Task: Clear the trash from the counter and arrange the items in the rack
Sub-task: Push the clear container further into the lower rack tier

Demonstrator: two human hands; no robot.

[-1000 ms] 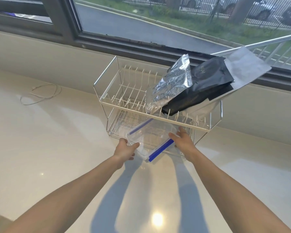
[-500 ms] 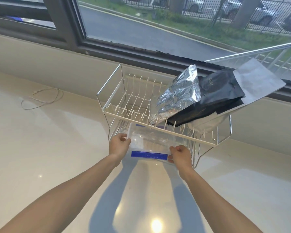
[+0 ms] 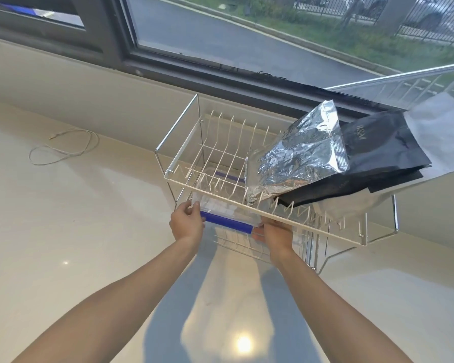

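A clear bag (image 3: 220,208) is pinched at both ends by the left hand (image 3: 186,226) and right hand (image 3: 274,235) under the rack's (image 3: 184,142) upper tier.

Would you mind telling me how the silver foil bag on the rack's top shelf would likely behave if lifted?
The silver foil bag looks crinkled and nearly flat, so probably light and floppy. Its glossy surface may be slippery. It leans over the rack edge on the black bag, so it might slide.
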